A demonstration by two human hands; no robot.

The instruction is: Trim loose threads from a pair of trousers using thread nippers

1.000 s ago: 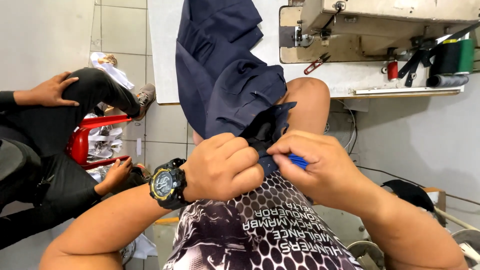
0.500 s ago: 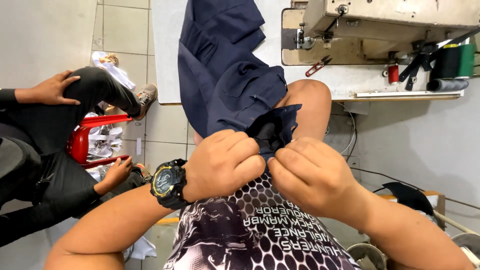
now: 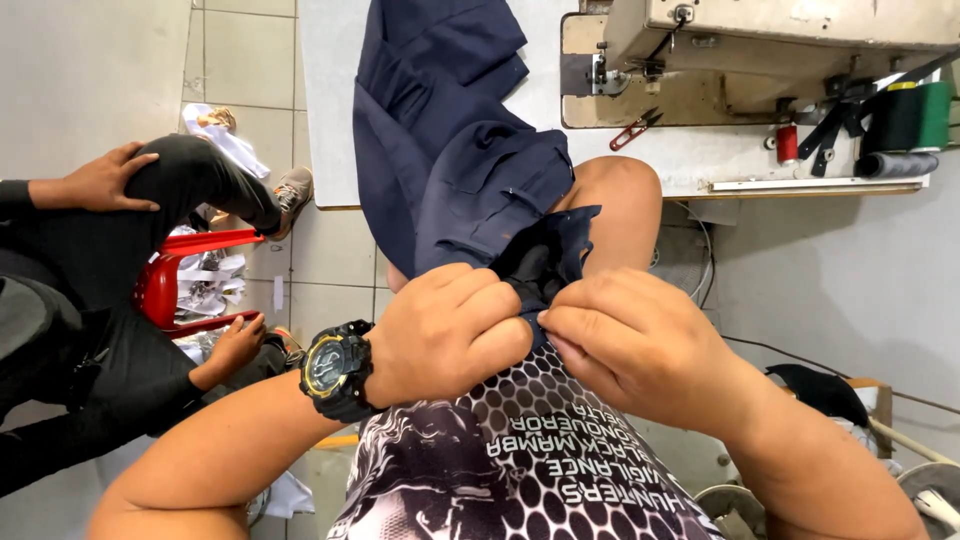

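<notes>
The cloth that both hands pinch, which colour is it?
Dark navy blue cloth, plain, seen best in the head view.

sewing machine (image 3: 760, 50), thread spools (image 3: 905, 115), red stool (image 3: 170, 280)

Sewing machine (image 3: 780, 60) beyond, knee (image 3: 615, 195) close

We see a white sewing table (image 3: 340, 90) at twelve o'clock. A navy garment (image 3: 450, 150) lies on it and hangs over its near edge. A beige sewing machine (image 3: 780, 40) stands at one o'clock. Red thread snips (image 3: 634, 128) lie just beside the machine base. A red spool (image 3: 787, 143), a green spool (image 3: 935, 115) and a dark spool (image 3: 897, 165) sit at two o'clock.
</notes>
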